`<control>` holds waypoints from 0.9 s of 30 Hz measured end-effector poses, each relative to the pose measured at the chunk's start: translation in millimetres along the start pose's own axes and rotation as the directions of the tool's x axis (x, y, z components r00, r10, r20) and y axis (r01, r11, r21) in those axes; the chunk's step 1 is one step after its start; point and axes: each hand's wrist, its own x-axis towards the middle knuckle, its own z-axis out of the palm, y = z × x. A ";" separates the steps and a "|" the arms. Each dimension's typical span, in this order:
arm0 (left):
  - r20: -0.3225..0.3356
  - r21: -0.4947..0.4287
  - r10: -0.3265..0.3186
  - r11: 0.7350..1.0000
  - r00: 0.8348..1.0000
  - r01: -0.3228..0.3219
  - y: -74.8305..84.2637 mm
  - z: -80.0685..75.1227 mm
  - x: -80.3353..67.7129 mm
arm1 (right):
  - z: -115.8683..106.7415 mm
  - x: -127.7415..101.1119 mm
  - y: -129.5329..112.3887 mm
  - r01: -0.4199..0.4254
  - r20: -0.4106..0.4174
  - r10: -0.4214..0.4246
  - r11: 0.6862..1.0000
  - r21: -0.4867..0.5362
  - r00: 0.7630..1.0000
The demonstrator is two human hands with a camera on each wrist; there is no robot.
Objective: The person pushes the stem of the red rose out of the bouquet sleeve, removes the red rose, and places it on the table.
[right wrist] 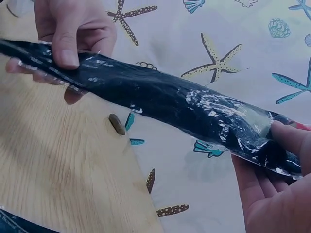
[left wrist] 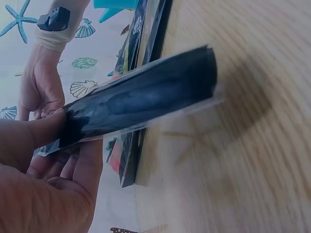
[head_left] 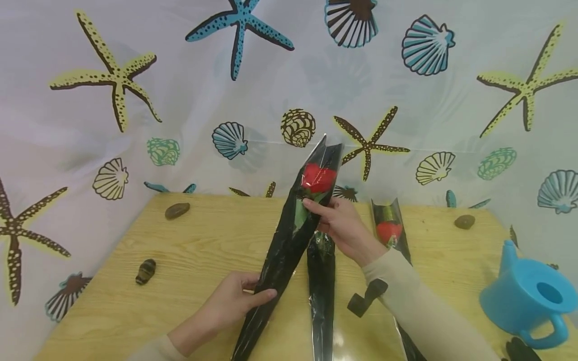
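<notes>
Closest to the viewer, the left hand (head_left: 230, 301) grips the lower, narrow part of a wrapped rose (head_left: 289, 235), thumb across the front of the black sleeve and fingers curled behind it. The right hand (head_left: 345, 228) lies farther out and higher, pinching the same sleeve just under the red bloom (head_left: 318, 178), thumb on top and fingers beneath. The wrapped rose runs as a long diagonal between the two hands, stem end low and toward the person on the left-hand side, flower end raised and pointing away up to the right; it is lifted clear of the wooden table (head_left: 203, 245). The left hand is the nearer one to the stem tip, the right hand the nearer one to the bloom. Just beneath the right hand lies a second wrapped rose (head_left: 321, 301), flat on the table and pointing straight away. Beyond the right wrist lies a third wrapped rose (head_left: 390, 228), partly hidden by the sleeve of the arm. That makes three wrapped roses. Well out past the right arm stands one blue watering can (head_left: 526, 301). Four small stones (head_left: 177, 210) are in view, scattered near the table's edges.
</notes>
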 end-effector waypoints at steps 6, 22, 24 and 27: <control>-0.005 0.015 0.047 0.999 0.999 -0.047 7.1 0.5 -0.8 | -0.8 -4.9 0.2 0.020 -0.040 -0.020 1.000 0.011 0.999; -0.084 0.122 0.124 0.986 0.989 -0.113 20.5 16.7 3.6 | -2.9 -13.6 7.7 0.081 -0.081 -0.091 0.989 -0.123 0.993; -0.085 0.125 0.123 0.986 0.989 -0.111 21.4 17.7 3.6 | -2.9 -13.9 9.9 0.090 -0.063 -0.100 0.986 -0.138 0.993; -0.107 0.104 0.122 0.988 0.987 -0.111 22.7 20.2 3.8 | -1.9 -14.0 13.3 0.083 -0.059 -0.092 0.987 -0.134 0.994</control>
